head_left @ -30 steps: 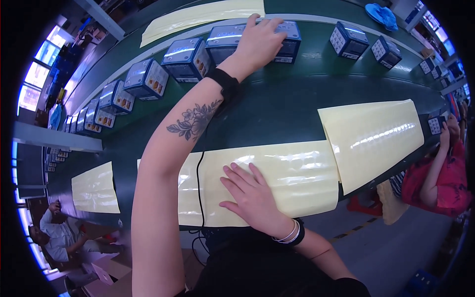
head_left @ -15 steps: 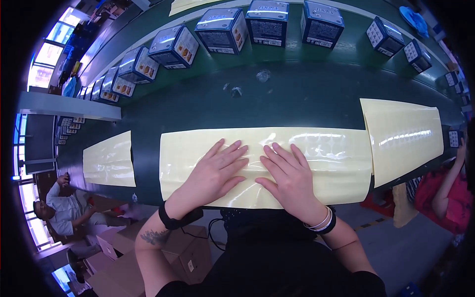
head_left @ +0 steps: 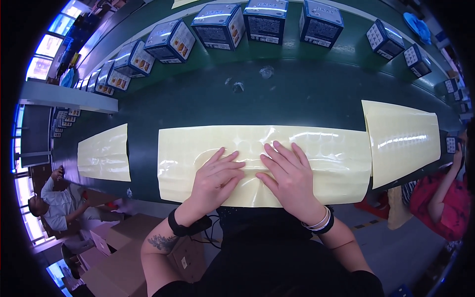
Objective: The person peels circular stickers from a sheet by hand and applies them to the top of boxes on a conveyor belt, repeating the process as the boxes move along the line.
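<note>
A long pale yellow glossy sheet with faint round outlines lies across the dark green table in front of me. My left hand rests on its middle, fingers extended and slightly bent, the thumb angled toward the fingertips. Beside it, my right hand presses flat on the same sheet with fingers spread. A small gap separates the two hands, and creases run through the sheet between them. Nothing shows gripped in either hand, though what lies under the palms is hidden.
Other pale yellow sheets lie at the right and left. Several blue boxes line the far belt. Clear plastic scraps lie mid-table. A seated person is at far left; another person in red is at right. Cardboard boxes stand below.
My left hand has drawn slightly down and its fingers have bent a little. My right hand stays nearly in place. The view has shifted slightly.
</note>
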The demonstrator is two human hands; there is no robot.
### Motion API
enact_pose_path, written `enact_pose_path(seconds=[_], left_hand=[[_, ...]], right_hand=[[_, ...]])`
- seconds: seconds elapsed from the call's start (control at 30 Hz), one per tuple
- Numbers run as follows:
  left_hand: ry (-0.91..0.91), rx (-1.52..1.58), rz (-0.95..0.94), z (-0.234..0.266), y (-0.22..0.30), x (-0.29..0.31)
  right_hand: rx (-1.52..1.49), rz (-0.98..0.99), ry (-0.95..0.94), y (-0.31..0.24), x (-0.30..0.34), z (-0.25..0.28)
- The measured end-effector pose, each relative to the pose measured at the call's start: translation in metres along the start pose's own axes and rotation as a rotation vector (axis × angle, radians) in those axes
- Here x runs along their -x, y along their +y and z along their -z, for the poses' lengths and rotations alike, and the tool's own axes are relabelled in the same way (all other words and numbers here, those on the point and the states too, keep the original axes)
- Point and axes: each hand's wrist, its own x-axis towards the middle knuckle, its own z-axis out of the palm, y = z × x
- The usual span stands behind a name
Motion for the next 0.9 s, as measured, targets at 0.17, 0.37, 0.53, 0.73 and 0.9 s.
enact_pose_path(seconds=[0.17, 0.37, 0.53, 0.73, 0.9], left_hand=[[-0.16, 0.11, 0.085, 0.039, 0.039, -0.052], [-0.355, 0.007, -0.225, 0.02, 0.086, -0.209], [-0.196, -0.102, -0.44, -0.065, 0.114, -0.352], [-0.02, -0.146, -0.486, -0.142, 0.114, -0.443], [0.023, -0.169, -0.47, -0.164, 0.109, -0.462]], right_hand=[[0.002, 0.007, 0.004, 0.003, 0.004, 0.001], [0.022, 0.007, 0.01, 0.003, 0.008, -0.001], [0.016, 0.035, 0.017, 0.002, 0.011, 0.0], [0.055, 0.018, -0.009, 0.004, 0.016, -0.003], [0.079, 0.017, -0.005, 0.004, 0.019, -0.005]])
